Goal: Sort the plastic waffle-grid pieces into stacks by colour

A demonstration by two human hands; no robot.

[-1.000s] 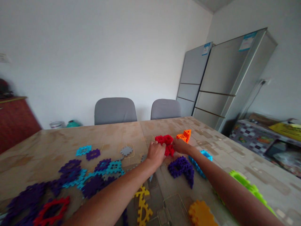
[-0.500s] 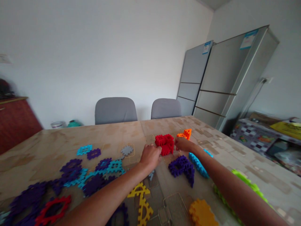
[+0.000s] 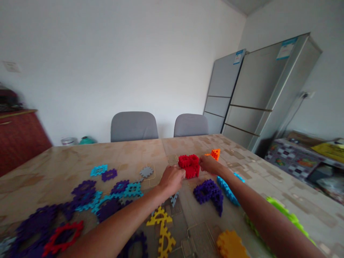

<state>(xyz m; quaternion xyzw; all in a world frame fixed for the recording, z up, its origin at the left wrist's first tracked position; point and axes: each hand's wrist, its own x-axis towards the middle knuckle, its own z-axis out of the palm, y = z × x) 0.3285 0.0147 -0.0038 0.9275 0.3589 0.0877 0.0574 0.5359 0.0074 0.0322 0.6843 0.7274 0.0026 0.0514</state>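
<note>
A red cube [image 3: 189, 165] built of interlocking toothed plastic tiles stands on the patterned table [image 3: 61, 161], a little right of centre. My left hand [image 3: 171, 178] is curled against its left lower side, fingers closed on it. My right hand [image 3: 209, 164] grips its right side. An orange tile shape [image 3: 214, 154] lies just behind my right hand. A purple tile shape [image 3: 209, 191] and a blue one [image 3: 228, 187] lie under my right forearm.
Loose purple, teal and grey tiles [image 3: 107, 193] cover the table's left half, with a red ring [image 3: 63, 238] at the near left. Yellow pieces [image 3: 162, 229], an orange disc [image 3: 231, 245] and a green strip [image 3: 287, 216] lie near me. Two grey chairs [image 3: 134, 126] and a fridge [image 3: 258, 93] stand beyond.
The red pieces held loosely a second ago now form a squared cube. My left hand has slid down to its lower left side; my right hand stays on its right.
</note>
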